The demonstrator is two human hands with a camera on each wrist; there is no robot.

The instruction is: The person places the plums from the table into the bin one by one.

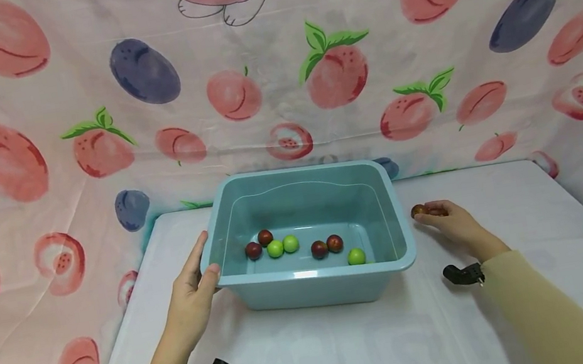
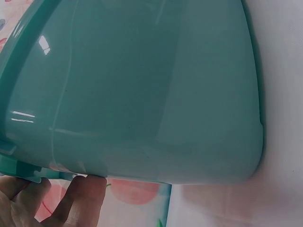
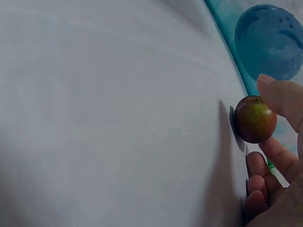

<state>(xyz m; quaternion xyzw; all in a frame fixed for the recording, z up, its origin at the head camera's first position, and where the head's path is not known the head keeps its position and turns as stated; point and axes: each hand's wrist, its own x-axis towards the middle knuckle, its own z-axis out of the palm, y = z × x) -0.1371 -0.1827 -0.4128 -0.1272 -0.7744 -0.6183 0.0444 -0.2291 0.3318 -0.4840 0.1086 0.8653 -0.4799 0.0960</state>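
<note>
A blue-green plastic basin stands on the white table. Small dark red plums and round green fruits lie scattered on its floor. At the basin's left side, my left hand holds the rim, thumb near the top edge and fingers along the outside; in the left wrist view those fingers meet the rim from below. To the right of the basin, my right hand pinches a reddish-brown plum with a green patch between thumb and forefinger, low over the tabletop. Its other fingers are curled.
The white tabletop extends in front of the basin and to both sides. Behind it hangs a pink cloth printed with fruit. Black camera mounts are strapped to both wrists, over beige sleeves.
</note>
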